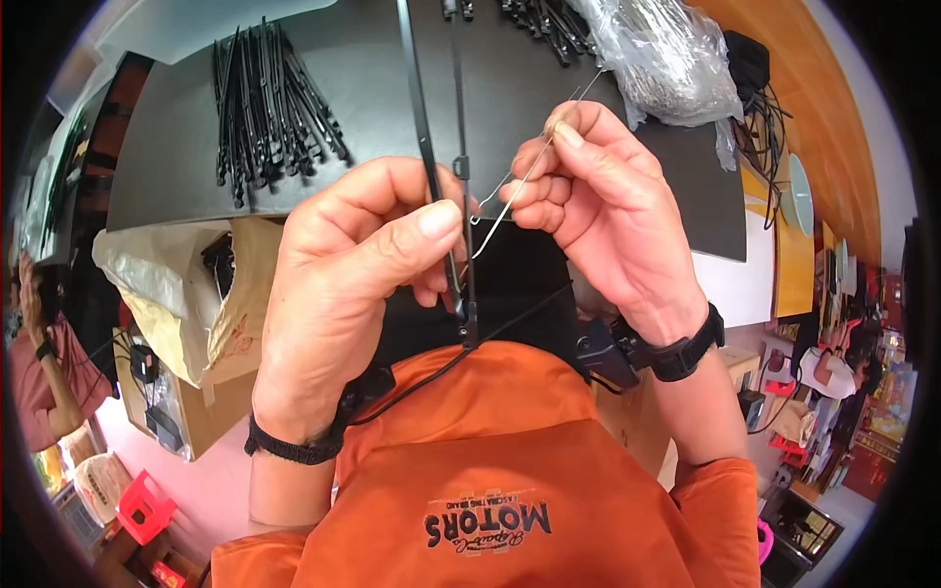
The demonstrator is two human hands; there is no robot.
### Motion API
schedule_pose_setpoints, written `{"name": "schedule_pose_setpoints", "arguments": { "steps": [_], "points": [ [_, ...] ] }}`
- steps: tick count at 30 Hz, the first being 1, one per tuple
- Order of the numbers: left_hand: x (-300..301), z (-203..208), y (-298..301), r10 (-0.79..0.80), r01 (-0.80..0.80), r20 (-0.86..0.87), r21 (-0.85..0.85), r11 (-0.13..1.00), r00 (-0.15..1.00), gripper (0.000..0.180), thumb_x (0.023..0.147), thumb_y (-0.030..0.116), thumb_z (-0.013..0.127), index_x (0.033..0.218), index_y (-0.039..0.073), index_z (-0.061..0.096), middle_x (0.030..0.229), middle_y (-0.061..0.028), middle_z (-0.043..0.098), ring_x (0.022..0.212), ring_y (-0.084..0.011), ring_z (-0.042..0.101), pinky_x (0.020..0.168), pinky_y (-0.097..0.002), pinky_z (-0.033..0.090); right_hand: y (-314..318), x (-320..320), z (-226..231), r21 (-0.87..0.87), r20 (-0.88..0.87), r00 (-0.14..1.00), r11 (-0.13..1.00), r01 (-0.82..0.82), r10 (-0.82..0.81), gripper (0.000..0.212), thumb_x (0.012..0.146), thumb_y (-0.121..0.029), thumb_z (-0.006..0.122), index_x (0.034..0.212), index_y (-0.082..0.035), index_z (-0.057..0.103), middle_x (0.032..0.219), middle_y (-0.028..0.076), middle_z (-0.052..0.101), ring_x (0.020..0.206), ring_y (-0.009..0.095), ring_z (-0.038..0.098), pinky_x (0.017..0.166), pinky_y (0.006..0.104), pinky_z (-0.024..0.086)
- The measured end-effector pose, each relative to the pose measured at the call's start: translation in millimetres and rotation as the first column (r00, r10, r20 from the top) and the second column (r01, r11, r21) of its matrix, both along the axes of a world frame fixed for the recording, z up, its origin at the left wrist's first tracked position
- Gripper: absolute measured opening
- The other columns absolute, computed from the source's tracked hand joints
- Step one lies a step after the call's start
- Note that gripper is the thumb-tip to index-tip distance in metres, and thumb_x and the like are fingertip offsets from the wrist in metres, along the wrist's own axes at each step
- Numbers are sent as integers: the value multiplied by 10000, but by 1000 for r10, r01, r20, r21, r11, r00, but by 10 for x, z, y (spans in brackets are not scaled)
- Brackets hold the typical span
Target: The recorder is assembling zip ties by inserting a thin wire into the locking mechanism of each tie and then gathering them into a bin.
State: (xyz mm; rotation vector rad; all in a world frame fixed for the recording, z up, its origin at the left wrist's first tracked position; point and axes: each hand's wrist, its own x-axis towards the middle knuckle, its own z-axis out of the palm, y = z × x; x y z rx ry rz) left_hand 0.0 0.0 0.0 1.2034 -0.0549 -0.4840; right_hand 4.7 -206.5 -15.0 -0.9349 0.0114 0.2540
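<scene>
My left hand (pixel 368 245) is closed, thumb on top, around a long thin black hinged strip (pixel 420 98). Its two slender arms run upward side by side and meet at a joint at the lower end, near my orange shirt. My right hand (pixel 608 176) pinches a thin silvery bent wire (pixel 529 174) between thumb and forefinger. One leg of the wire curls into a small hook beside the black strip, and the other slants down toward it. Whether the wire touches the strip I cannot tell.
Many similar black strips (pixel 270 108) lie in a pile on the dark table (pixel 382 118), far left. A clear plastic bag of silvery wires (pixel 667 64) sits far right, near black cables (pixel 769 147). An open bag (pixel 186 284) stands below the table's left edge. Another person (pixel 54 363) is at far left.
</scene>
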Motion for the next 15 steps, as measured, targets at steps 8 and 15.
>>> {"name": "schedule_pose_setpoints", "arguments": {
  "steps": [8, 15],
  "points": [
    [-63, -45, 27, -47, 47, 16, -36, 998, 999, 220, 879, 181, 600, 990, -9, 591, 795, -41, 601, 634, -56, 541, 534, -174, 446, 34, -43, -94, 139, 9, 1000, 990, -29, 28, 102, 952, -121, 473, 961, -21, 493, 903, 181, 629, 808, 254, 676, 710, 313, 586],
    [-81, -41, 53, -41, 42, 10, -65, 997, 999, 231, 894, 180, 578, 1006, -22, 588, 744, -52, 594, 588, -65, 536, 530, -174, 451, 37, -100, -51, 7, -8, 995, 995, -98, 98, 114, 938, -118, 484, 1021, -40, 485, 870, 94, 582, 754, 208, 651, 650, 274, 539]
  ]
}}
